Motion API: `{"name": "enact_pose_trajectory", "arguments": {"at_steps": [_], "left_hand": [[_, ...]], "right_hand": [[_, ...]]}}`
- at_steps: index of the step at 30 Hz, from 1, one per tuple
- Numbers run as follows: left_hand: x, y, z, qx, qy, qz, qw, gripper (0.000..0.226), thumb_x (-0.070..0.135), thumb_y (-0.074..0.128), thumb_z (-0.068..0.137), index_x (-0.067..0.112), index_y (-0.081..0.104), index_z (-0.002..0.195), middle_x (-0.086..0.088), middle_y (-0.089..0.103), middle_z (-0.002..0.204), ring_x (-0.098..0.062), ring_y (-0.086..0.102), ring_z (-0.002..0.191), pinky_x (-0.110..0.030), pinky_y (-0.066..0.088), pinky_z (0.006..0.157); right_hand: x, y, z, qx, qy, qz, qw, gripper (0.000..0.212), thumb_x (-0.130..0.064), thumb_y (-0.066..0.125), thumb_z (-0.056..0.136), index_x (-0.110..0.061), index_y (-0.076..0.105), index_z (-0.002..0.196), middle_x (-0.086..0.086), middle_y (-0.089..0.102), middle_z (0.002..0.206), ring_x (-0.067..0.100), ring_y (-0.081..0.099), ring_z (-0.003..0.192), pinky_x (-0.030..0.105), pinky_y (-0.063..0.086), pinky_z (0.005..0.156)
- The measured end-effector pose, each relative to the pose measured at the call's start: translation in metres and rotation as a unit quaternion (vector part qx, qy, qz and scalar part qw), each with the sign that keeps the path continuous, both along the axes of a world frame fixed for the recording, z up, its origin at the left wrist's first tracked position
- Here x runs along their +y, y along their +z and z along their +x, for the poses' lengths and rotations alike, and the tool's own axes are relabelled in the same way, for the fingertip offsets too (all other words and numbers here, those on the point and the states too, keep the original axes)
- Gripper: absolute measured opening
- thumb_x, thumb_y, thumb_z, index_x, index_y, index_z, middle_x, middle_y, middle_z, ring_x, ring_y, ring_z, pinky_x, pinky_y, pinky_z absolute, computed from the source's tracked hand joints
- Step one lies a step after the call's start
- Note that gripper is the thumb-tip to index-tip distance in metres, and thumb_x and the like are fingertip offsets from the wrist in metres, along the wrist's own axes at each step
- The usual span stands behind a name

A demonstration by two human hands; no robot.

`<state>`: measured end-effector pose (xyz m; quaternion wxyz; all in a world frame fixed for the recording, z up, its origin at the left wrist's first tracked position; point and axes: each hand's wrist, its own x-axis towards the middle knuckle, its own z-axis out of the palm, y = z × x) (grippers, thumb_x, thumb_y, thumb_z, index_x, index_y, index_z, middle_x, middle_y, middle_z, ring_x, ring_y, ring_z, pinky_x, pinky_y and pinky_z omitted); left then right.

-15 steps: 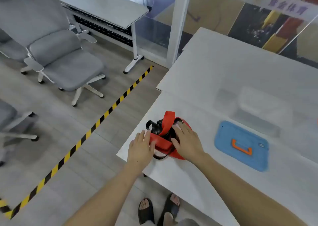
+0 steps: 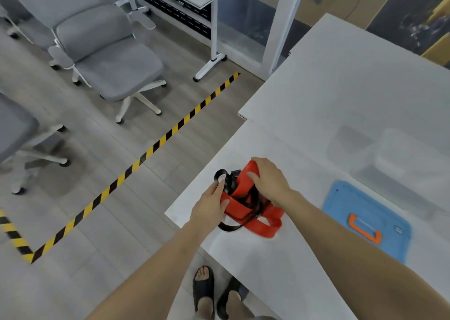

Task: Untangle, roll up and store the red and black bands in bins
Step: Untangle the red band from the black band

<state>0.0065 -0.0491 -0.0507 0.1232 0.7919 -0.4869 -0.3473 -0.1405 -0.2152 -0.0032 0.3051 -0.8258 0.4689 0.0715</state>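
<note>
A tangle of a wide red band (image 2: 253,216) and a thin black band (image 2: 226,177) lies near the left corner of the white table (image 2: 316,115). My left hand (image 2: 210,204) rests on the tangle's left side, thumb pressing the red band. My right hand (image 2: 270,179) covers the top of the pile, fingers curled over a raised red fold. A black loop sticks out to the upper left, and another black loop hangs toward the table's front edge. Clear bins (image 2: 399,159) stand blurred at the far right of the table.
A blue lid with an orange handle (image 2: 367,224) lies on the table right of my right arm. Grey office chairs (image 2: 107,59) and another desk stand on the floor to the left, past yellow-black floor tape (image 2: 155,146). My feet in black sandals (image 2: 214,293) are below the table edge.
My right hand has moved up over the raised red fold and closed on it. The left hand has shifted closer onto the tangle's left side.
</note>
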Motion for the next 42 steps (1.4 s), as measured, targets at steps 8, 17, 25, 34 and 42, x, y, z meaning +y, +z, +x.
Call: {"name": "enact_pose_trajectory", "arguments": {"at_steps": [8,17,25,34,42], "left_hand": [[0.006,0.012,-0.005,0.064,0.076,-0.043,0.994,0.069,0.021,0.061,0.102,0.026,0.029,0.162,0.001,0.042,0.162,-0.023,0.044,0.146,-0.032,0.036,0.114],[0.015,0.025,-0.006,0.080,0.084,-0.023,0.993,0.058,0.034,0.059,0.101,0.026,0.040,0.156,0.006,0.058,0.146,-0.022,0.055,0.136,-0.033,0.045,0.109],[0.018,0.018,-0.008,0.077,0.054,-0.018,0.995,0.061,0.029,0.058,0.104,0.019,0.035,0.160,-0.002,0.048,0.157,-0.022,0.044,0.145,-0.031,0.034,0.118],[0.013,0.018,-0.017,0.091,0.043,-0.020,0.995,0.056,0.031,0.057,0.103,0.017,0.043,0.155,-0.006,0.052,0.150,-0.025,0.049,0.138,-0.034,0.040,0.116],[-0.002,0.022,-0.028,0.022,0.027,-0.058,0.998,0.059,0.036,0.060,0.101,0.028,0.040,0.156,-0.007,0.039,0.158,-0.031,0.039,0.144,-0.045,0.047,0.109]], "right_hand": [[0.019,0.029,-0.025,-0.192,-0.156,0.076,0.966,0.023,-0.022,0.070,0.098,-0.024,0.071,0.121,-0.008,0.072,0.114,0.011,0.067,0.106,0.017,0.050,0.093],[0.022,0.091,-0.041,-0.307,-0.187,0.060,0.931,0.011,-0.018,0.070,0.099,-0.024,0.077,0.106,-0.011,0.078,0.103,-0.003,0.068,0.091,0.015,0.050,0.086],[0.023,0.125,-0.048,-0.323,-0.199,0.013,0.925,0.013,-0.020,0.067,0.102,-0.021,0.075,0.113,-0.015,0.072,0.104,-0.011,0.065,0.091,0.007,0.049,0.081],[0.046,0.137,-0.076,-0.343,-0.277,0.017,0.897,0.014,-0.021,0.068,0.102,-0.019,0.073,0.115,-0.006,0.075,0.113,0.002,0.071,0.104,0.020,0.054,0.092],[0.070,0.088,-0.124,-0.190,-0.298,0.023,0.935,0.020,-0.017,0.075,0.087,-0.020,0.057,0.095,-0.002,0.066,0.082,0.017,0.057,0.071,0.030,0.046,0.065]]}}
